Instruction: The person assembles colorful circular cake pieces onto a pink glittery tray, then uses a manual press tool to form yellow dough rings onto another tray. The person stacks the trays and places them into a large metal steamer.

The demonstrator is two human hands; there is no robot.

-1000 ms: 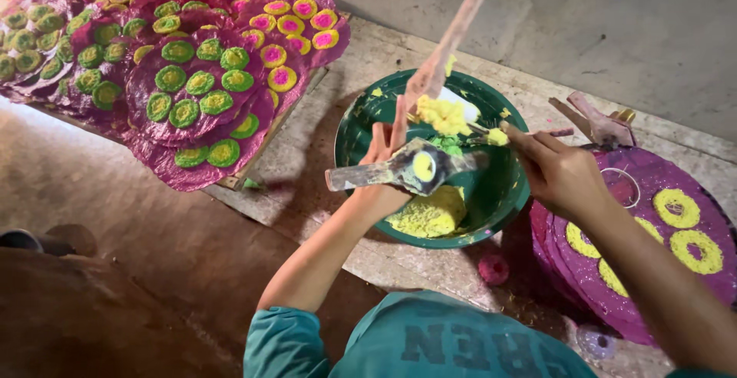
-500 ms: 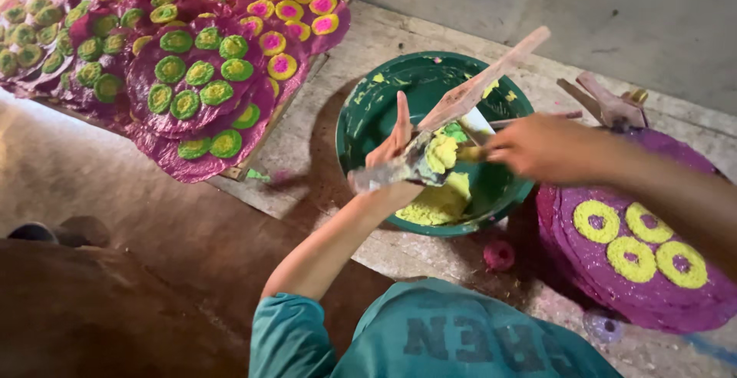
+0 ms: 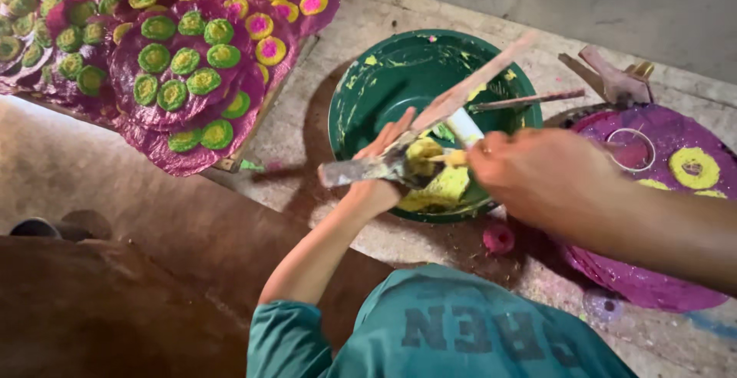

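Over the near rim of the green bowl [image 3: 384, 79], the left hand [image 3: 384, 171] grips a paint-smeared flat tool [image 3: 361, 171] loaded with yellow paste [image 3: 430, 155]. The right hand [image 3: 537, 174] seems closed around a thin stick [image 3: 453, 159], blurred.

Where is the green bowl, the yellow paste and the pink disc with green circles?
green bowl [image 3: 384, 90], head view, bare inner wall.
yellow paste [image 3: 449, 186], head view, middle of lump.
pink disc [image 3: 180, 67], head view, between green circles.
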